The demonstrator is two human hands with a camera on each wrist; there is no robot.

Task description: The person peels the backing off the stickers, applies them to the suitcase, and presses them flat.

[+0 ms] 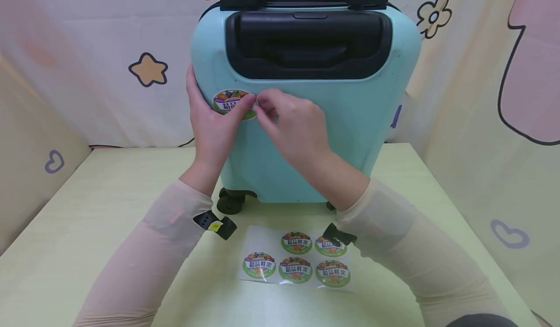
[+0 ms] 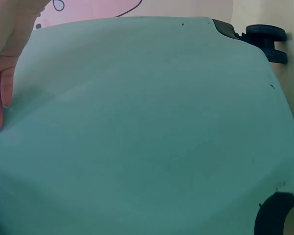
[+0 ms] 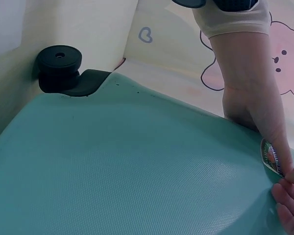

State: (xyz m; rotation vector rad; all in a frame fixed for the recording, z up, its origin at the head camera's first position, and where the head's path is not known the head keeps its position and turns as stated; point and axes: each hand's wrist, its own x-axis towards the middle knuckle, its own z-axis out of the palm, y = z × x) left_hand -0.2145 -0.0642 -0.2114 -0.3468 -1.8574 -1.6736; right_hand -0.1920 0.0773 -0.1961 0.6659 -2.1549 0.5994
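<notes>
A light turquoise suitcase (image 1: 350,118) stands upright on the table, its black handle panel at the top. An oval fruit sticker (image 1: 229,98) with Chinese characters lies on its left front. My left hand (image 1: 214,128) lays its thumb across this sticker, while its straight fingers rest along the suitcase's left side, as the left wrist view also shows. At the sticker's right edge, the thumb and forefinger of my right hand (image 1: 295,125) pinch, close to the left thumb tip. Part of the sticker (image 3: 270,155) shows beside the left thumb in the right wrist view.
A sheet (image 1: 280,230) with several matching oval stickers lies on the table (image 1: 131,196) in front of the suitcase. Below the suitcase's left corner is a black wheel (image 1: 230,203). A printed curtain (image 1: 109,21) hangs behind and along both sides.
</notes>
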